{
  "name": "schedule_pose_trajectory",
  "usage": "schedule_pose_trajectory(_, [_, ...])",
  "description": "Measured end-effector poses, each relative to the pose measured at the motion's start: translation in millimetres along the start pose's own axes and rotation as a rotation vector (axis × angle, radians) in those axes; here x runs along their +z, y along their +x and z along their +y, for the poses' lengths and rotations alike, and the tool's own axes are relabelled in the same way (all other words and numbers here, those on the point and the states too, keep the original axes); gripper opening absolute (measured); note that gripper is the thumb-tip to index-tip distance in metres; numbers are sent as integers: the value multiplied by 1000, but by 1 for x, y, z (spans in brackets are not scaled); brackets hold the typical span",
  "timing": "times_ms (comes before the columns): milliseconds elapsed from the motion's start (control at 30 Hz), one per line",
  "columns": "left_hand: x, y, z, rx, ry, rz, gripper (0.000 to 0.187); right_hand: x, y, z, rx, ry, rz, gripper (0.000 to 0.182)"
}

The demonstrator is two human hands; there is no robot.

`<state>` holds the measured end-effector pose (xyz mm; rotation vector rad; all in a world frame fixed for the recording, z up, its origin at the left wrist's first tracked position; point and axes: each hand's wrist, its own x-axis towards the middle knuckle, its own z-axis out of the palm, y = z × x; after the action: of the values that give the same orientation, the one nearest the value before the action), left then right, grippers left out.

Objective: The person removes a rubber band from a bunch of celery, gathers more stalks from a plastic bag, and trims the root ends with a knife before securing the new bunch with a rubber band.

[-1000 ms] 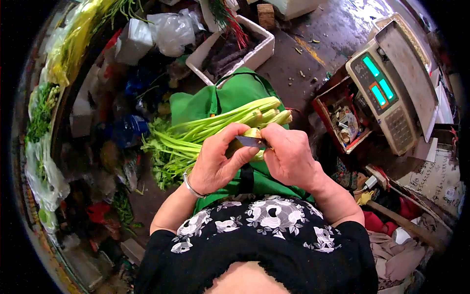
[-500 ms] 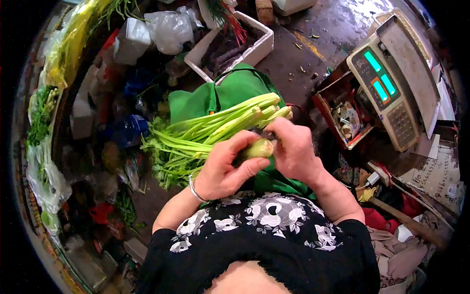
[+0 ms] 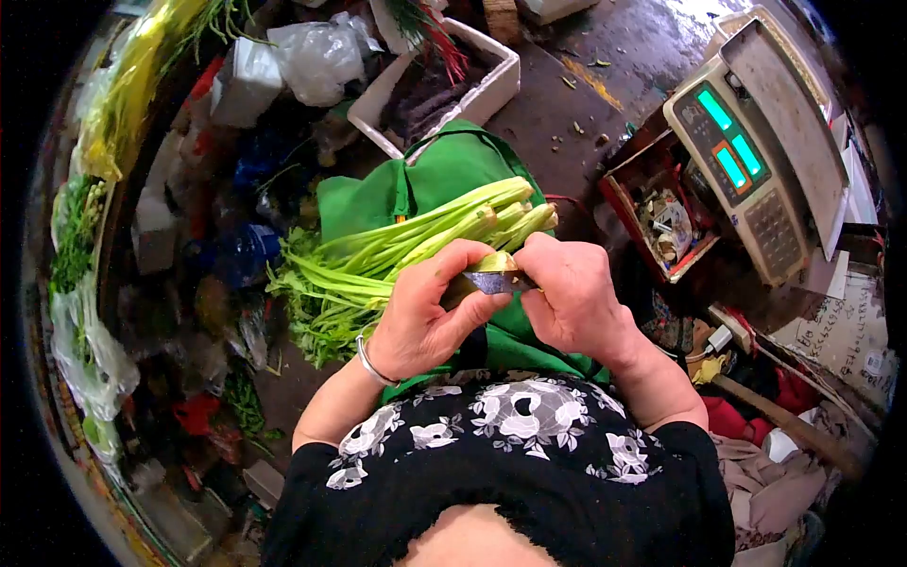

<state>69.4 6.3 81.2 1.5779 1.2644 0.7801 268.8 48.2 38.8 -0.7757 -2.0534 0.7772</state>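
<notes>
My left hand [image 3: 425,302] is closed around the thick butt end of a pale green celery stalk [image 3: 498,260]; most of the stalk is hidden by the fingers. In my right hand [image 3: 574,293] is a knife, its short dark blade [image 3: 489,283] lying across the celery's cut end, with the handle hidden in the fist. Just beyond both hands, more celery [image 3: 430,231] lies across the green cloth [image 3: 449,151] over my lap, leaves to the left and butt ends to the right.
A white foam box [image 3: 507,80] with dark contents stands ahead. To the right are a scale [image 3: 756,180] with lit displays and an open red-edged box [image 3: 652,255] of small items. Plastic bags [image 3: 321,61] and bagged greens [image 3: 80,227] crowd the left.
The knife blade has come into sight across the celery's end, which has tipped upward. My right hand has turned and shifted slightly right and down.
</notes>
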Motion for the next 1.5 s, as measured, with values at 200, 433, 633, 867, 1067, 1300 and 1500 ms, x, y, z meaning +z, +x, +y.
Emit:
schedule_pose_trajectory(200, [4, 4, -1, -4, 51, 9, 31, -3, -2, 3, 8, -53, -25, 15])
schedule_pose_trajectory(433, [11, 4, -7, 110, 151, 73, 33, -2, -6, 6, 32, -42, -35, 14])
schedule_pose_trajectory(633, [13, 1, -5, 143, 180, 101, 34, 3, -8, 3, 40, -8, 8, 14])
schedule_pose_trajectory(867, [13, -5, 1, 132, 142, 119, 31, 2, -22, 30, 359, 48, 207, 11])
schedule_pose_trajectory(1067, [15, 1, -6, 117, 189, 106, 39, -7, -12, 23, 415, 221, 173, 8])
schedule_pose_trajectory(1300, [-7, 5, 0, -56, 586, 196, 40, 5, -11, 28, 475, 299, 168, 8])
schedule_pose_trajectory(1500, [-10, 22, -29, 88, 678, 232, 32, 12, -7, 27, 516, 354, 113, 10])
